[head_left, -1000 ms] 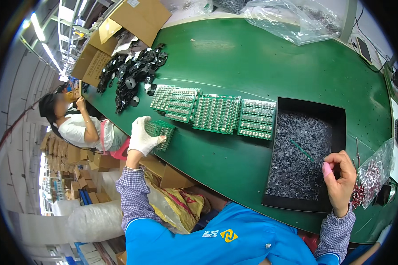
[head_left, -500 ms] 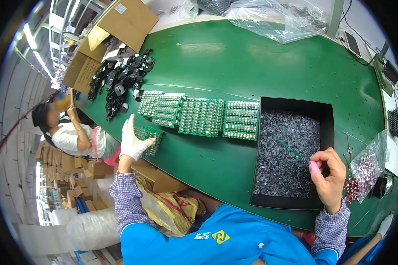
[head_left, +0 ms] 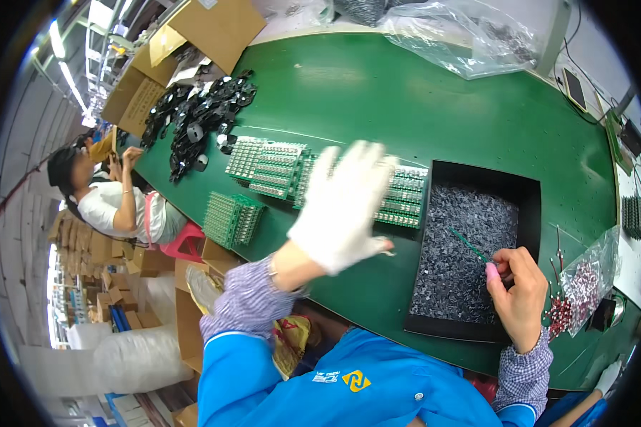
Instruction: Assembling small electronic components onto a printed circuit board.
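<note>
My left hand (head_left: 345,203), in a white glove with the thumb tip bare, passes over the row of green circuit boards (head_left: 281,167) with its fingers stretched out, empty and slightly blurred. It hides the middle of that row. Another stack of green boards (head_left: 229,219) stands at the table's near edge, to the left. Over the right side of a black box (head_left: 530,206), my right hand (head_left: 520,292) is closed, with a pink cover on one finger. Its fingertips pinch the end of a thin green strip (head_left: 468,244), which slants across the small dark parts (head_left: 463,285) filling the box.
A pile of black parts (head_left: 192,132) lies at the far left beside an open cardboard box (head_left: 139,103). Clear plastic (head_left: 463,35) covers the back edge. Right of the black box sits a bag of red and white parts (head_left: 584,285). A person (head_left: 107,196) sits at left.
My left hand has left the near-left boards and swung right over the row. My right hand has moved slightly left, its fingertips now meeting the green strip's end.
</note>
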Available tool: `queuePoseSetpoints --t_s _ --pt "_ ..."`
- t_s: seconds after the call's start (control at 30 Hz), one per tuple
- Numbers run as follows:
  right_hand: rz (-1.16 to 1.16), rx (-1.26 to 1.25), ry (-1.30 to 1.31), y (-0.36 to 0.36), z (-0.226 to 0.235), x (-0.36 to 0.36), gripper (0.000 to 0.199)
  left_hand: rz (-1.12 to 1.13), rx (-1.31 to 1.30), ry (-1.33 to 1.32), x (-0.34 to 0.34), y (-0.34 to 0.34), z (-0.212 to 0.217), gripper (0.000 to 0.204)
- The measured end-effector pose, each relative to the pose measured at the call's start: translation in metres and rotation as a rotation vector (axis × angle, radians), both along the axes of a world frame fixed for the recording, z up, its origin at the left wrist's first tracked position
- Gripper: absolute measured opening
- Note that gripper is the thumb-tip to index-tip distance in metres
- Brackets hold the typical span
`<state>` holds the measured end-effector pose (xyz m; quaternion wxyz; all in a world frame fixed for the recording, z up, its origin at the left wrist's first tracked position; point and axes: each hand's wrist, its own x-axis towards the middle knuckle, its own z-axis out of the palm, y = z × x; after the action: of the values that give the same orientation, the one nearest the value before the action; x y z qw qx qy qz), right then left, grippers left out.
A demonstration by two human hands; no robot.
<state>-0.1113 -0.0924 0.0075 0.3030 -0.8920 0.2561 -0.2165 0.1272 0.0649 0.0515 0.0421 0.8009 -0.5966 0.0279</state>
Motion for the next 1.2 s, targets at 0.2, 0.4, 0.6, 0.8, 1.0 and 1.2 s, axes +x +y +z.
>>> queuePoseSetpoints --t_s 0.2,0.4,0.6,0.8,1.0,1.2 --pt "-0.026 -0.048 0.049 0.009 -0.002 -0.002 0.016 -0.073 -0.018 0.014 0.007 -0.034 -0.049 0.097" --pt "0.009 -0.074 0.093 0.005 -0.001 -0.003 0.016 -0.088 -0.073 0.106 0.012 -0.038 -0.049 0.099" --pt "0.028 -0.09 0.071 0.007 0.002 -0.001 0.015 0.0 -0.136 0.245 0.011 -0.035 -0.04 0.096" --pt "0.069 -0.165 0.093 0.002 0.001 -0.002 0.015 -0.07 -0.162 0.312 0.018 -0.027 -0.044 0.103" --pt "0.095 -0.208 0.1 -0.002 -0.001 -0.007 0.015 -0.102 -0.182 0.383 0.016 -0.03 -0.038 0.114" --pt "0.112 0.148 0.022 -0.009 0.006 -0.012 0.028 -0.115 -0.318 0.547 -0.008 -0.034 -0.01 0.119"
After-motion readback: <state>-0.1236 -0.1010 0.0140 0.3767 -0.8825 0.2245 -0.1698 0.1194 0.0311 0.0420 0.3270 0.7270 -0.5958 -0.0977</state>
